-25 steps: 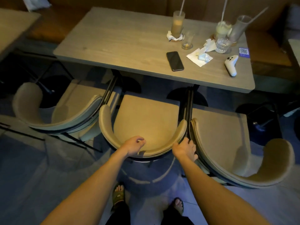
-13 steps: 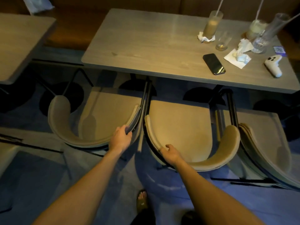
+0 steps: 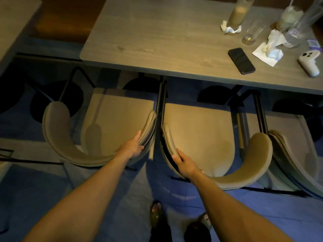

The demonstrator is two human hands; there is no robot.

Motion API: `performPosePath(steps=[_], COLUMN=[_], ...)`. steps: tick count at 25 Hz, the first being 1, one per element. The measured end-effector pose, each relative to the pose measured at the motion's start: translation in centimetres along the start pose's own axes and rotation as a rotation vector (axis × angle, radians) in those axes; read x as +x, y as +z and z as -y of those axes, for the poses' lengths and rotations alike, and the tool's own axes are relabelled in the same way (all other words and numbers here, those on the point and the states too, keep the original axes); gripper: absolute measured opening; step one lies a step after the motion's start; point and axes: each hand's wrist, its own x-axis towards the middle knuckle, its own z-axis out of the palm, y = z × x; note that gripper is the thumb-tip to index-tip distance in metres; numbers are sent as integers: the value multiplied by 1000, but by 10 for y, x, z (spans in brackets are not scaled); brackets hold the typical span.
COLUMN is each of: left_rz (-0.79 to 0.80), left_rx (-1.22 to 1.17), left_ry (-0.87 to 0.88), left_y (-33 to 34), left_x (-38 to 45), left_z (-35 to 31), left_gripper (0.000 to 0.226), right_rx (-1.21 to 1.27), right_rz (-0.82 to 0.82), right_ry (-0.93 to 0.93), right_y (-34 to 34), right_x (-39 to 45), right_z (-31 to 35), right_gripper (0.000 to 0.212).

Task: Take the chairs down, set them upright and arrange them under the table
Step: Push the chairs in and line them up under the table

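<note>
Gripping chair backs, left hand [image 3: 133, 145] left chair [image 3: 111, 123], right hand [image 3: 183, 164] middle chair [image 3: 201, 133]

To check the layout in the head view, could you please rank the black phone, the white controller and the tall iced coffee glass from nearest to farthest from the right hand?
From the right hand:
1. Black phone, near table edge.
2. White controller, far right.
3. Iced coffee glass, table's far side.

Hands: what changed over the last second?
Left hand left the middle chair and took the left chair's backrest. Right hand shifted from the middle chair's right end to its left end. Chairs upright at the table; phone unmoved.
</note>
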Motion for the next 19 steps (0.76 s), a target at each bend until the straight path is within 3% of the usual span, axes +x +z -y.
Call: performPosePath(steps=[8, 19], left_rz=[-20, 15], left_rx=[32, 59], left_ry=[15, 40], left_y=[13, 19], left_x=[-4, -18], left_z=[2, 3], left_gripper=[68, 74], right_rx=[63, 69], right_rz=[-18, -27], right_ry=[-33, -6], right_y=[12, 4], right_x=[25, 7], right_z=[-13, -8], right_gripper=[66, 59])
